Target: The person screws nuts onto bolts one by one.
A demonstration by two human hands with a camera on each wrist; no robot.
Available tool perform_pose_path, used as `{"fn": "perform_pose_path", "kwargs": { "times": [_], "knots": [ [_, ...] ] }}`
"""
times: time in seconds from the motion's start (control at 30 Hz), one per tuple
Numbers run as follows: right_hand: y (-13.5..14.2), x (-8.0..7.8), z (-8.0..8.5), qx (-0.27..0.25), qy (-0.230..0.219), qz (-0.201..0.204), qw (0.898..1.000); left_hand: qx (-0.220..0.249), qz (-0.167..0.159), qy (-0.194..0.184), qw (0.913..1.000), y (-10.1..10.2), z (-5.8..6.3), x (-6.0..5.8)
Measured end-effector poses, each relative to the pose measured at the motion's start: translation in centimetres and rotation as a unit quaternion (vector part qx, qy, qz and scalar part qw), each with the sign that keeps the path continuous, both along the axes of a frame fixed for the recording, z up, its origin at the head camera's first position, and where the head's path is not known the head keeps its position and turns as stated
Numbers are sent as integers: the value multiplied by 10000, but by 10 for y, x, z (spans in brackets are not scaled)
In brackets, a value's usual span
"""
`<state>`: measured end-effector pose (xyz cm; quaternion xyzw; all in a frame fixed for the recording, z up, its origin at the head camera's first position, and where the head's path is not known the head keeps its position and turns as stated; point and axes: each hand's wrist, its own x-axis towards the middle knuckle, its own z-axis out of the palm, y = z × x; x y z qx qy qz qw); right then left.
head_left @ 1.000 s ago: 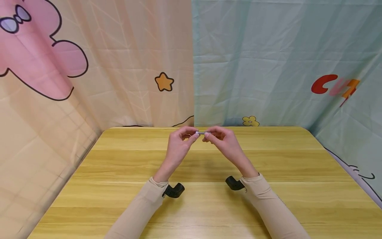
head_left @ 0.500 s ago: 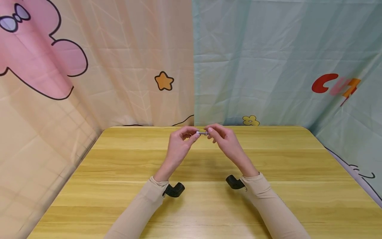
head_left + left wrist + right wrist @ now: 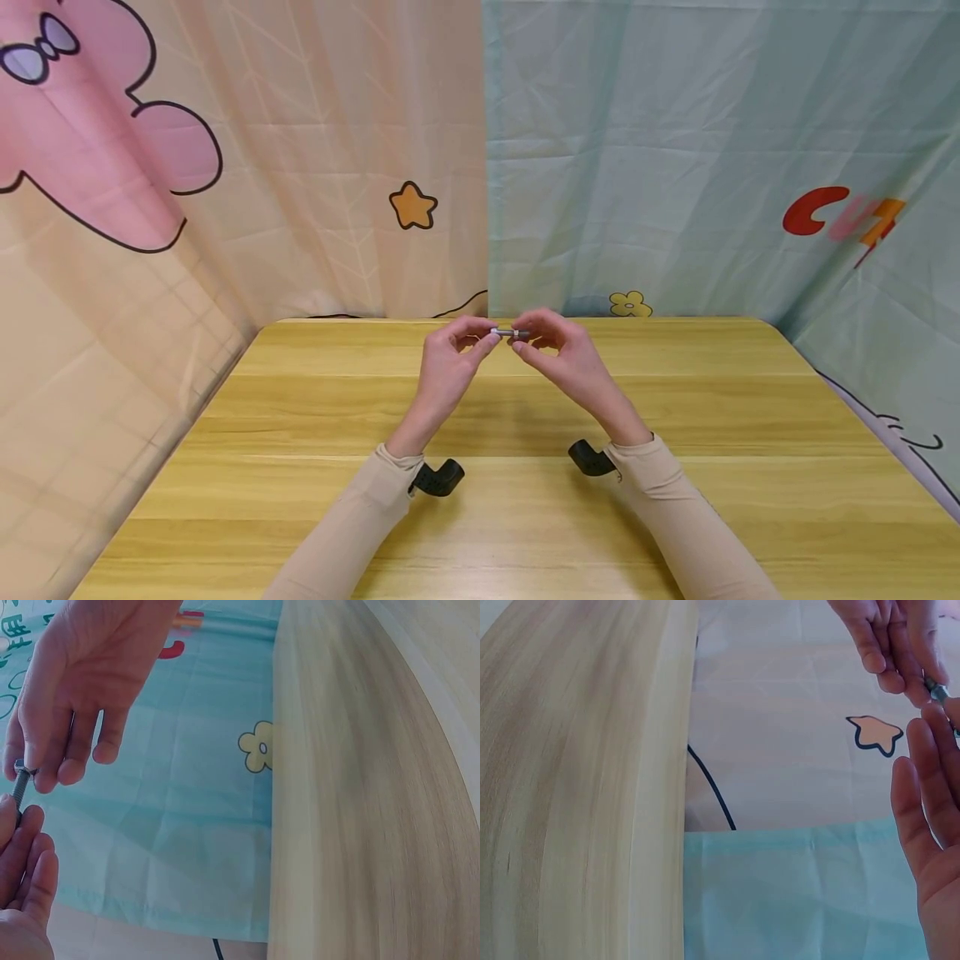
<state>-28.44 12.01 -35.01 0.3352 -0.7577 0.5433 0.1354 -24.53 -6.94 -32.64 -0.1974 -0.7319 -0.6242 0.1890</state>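
Note:
In the head view, a thin metal bolt [image 3: 505,332] is held level above the far part of the table. My left hand [image 3: 447,360] pinches its left end between thumb and forefinger, hiding that end. A small nut [image 3: 516,333] sits around the shaft towards the right end. The thumb and forefinger of my right hand [image 3: 574,357] are at opposite sides of this nut, and the bolt's tip shows between them. The left wrist view shows the right thumb against the nut [image 3: 21,765], with the threaded shaft [image 3: 20,787] running down to the left fingers.
A wooden table [image 3: 517,517] lies below both hands. Behind it hang a peach curtain [image 3: 315,167] and a pale green curtain [image 3: 675,150] with printed figures. Black wrist mounts [image 3: 438,478] stick out from both sleeves.
My right thumb has shifted from over the nut's upper side to the near side below it, and more of the bolt's right end shows. The left hand keeps its pinch, nearly still.

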Motion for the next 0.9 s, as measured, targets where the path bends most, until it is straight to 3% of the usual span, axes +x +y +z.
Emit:
{"fn": "perform_pose_path", "kwargs": {
  "times": [0.27, 0.43, 0.9],
  "knots": [
    [0, 1, -1, -174, -344, 56, 9992, 23, -28, -12, 10000, 0, 2, 1],
    [0, 1, -2, -148, -628, -132, 9978, 15, -42, -47, 10000, 1, 1, 2],
    [-1, 0, -4, -42, -915, -362, 9951, -15, -50, -52, 10000, 4, 0, 2]
  ]
}}
